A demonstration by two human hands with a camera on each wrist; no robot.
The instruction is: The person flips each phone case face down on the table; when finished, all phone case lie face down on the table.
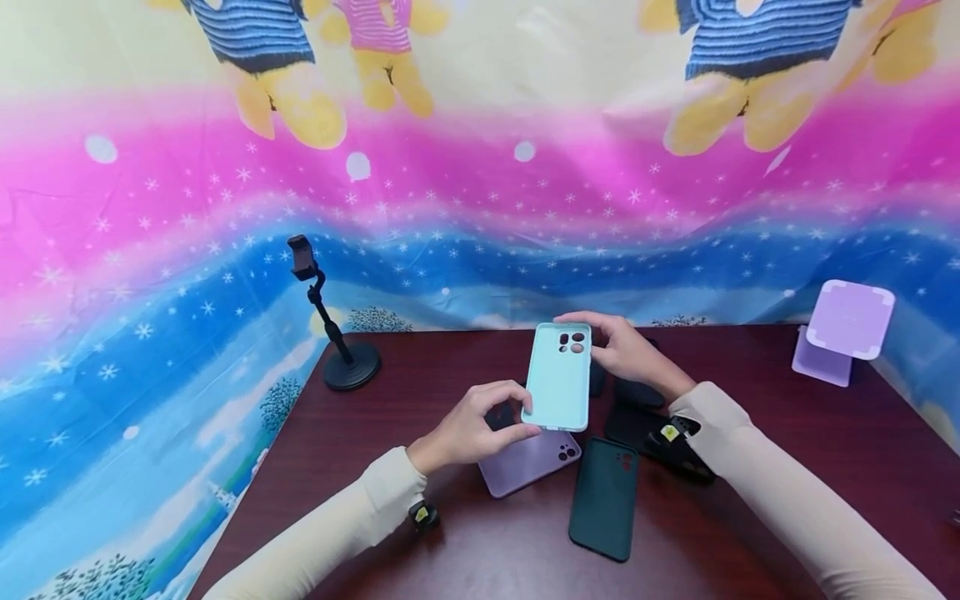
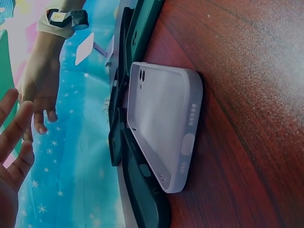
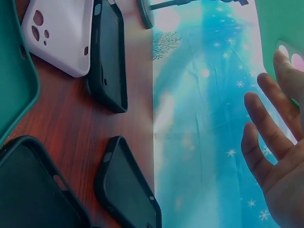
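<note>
A mint-green phone case [image 1: 558, 379] is held up over the table, its open inner side and camera cutouts facing the head camera. My left hand [image 1: 483, 421] pinches its lower left corner between thumb and fingers. At the upper right edge, my right hand [image 1: 617, 346] grips the same case. Below it on the table lie a lilac phone case [image 1: 525, 467] and a dark green phone case [image 1: 603, 500]. In the left wrist view the lilac case [image 2: 161, 114] lies with its hollow side up, partly over a dark case [image 2: 145, 190].
Several black phone cases [image 1: 637, 425] lie under and beside my right forearm. A black phone stand [image 1: 341, 333] with a round base stands at the back left. At the back right is a lilac folding stand [image 1: 847, 325]. A printed cloth [image 1: 480, 217] hangs behind the table [image 1: 420, 550].
</note>
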